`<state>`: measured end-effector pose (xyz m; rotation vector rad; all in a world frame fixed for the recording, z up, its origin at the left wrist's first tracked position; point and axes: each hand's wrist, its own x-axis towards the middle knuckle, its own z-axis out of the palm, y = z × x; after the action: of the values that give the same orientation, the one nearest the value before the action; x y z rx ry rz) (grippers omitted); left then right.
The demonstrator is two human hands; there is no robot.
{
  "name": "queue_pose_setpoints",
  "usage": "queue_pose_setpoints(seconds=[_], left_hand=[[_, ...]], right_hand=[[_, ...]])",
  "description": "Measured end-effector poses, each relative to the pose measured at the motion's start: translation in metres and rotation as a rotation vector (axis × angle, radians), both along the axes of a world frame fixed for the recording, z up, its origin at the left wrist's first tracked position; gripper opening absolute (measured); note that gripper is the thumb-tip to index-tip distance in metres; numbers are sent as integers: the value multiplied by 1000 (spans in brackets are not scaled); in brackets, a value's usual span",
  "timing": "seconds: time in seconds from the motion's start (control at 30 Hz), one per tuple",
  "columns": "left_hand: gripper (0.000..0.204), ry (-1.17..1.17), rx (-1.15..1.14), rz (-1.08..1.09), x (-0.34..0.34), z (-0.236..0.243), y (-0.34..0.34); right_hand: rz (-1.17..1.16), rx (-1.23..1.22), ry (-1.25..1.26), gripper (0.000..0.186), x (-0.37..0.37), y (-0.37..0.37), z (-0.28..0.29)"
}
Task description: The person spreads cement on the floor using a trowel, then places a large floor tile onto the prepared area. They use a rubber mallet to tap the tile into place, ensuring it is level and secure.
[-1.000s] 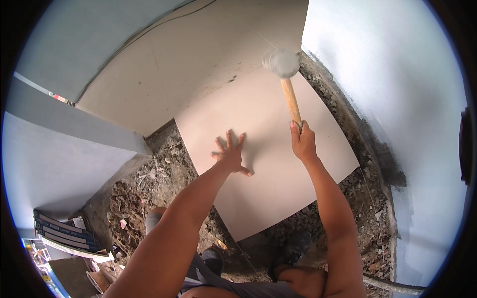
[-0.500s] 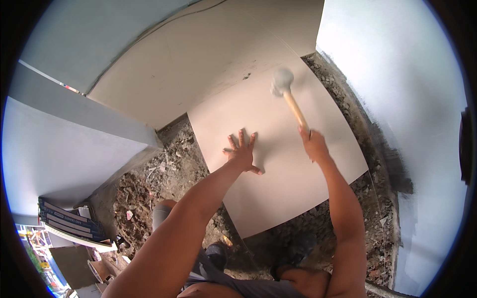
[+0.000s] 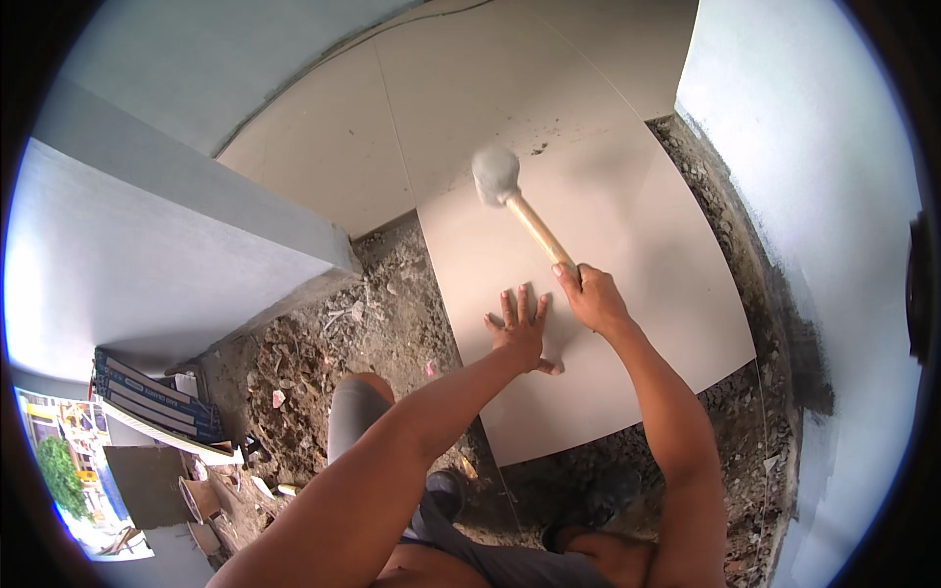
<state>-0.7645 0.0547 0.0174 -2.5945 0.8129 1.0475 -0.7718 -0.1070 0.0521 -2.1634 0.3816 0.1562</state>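
Note:
A large cream floor tile (image 3: 637,255) lies in front of me, its far edge against a stretch of similar laid tiles (image 3: 470,88). My left hand (image 3: 522,333) presses flat on the tile's left part, fingers spread. In my right hand (image 3: 595,297) is the wooden handle of a mallet (image 3: 536,231), gripped near its lower end. The mallet's pale rounded head (image 3: 497,174) is over the tile's far left part, slightly blurred; whether it touches the surface I cannot tell.
Rough soil and rubble (image 3: 304,392) border the tile on the left, near and right sides. Pale walls rise at the right (image 3: 814,176) and left (image 3: 176,255). Blue-and-white boxes (image 3: 157,402) stand at the lower left. A thin string (image 3: 762,421) runs along the right.
The mallet has swung leftward over the tile in my right hand. My left hand stays flat on the tile, and the whole view has shifted a little.

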Motion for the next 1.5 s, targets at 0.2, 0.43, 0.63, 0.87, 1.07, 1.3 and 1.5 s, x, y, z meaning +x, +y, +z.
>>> queue_pose_setpoints(seconds=[0.2,0.43,0.63,0.87,1.07,1.3,1.5], left_hand=[[148,-26,-3,-6,-2,0,-14],[150,-104,72,-196,12,-16,-21],[156,-73,8,-237,20,-11,-74],[160,-18,23,-155,24,-13,-61],[160,29,-34,-118,16,-18,-75],[162,23,62,-173,25,-9,-67],[161,-14,32,-200,26,-26,-68]], right_hand=[[-115,-4,-295,55,-57,-22,-29],[-219,48,-59,59,-87,-57,52],[-497,-3,-127,57,-167,-75,-22],[-544,97,-98,52,-197,-94,47],[-702,-3,-234,47,-274,-72,-24],[-721,139,-143,53,-268,-84,39],[-766,10,-153,52,-317,-76,-28]])
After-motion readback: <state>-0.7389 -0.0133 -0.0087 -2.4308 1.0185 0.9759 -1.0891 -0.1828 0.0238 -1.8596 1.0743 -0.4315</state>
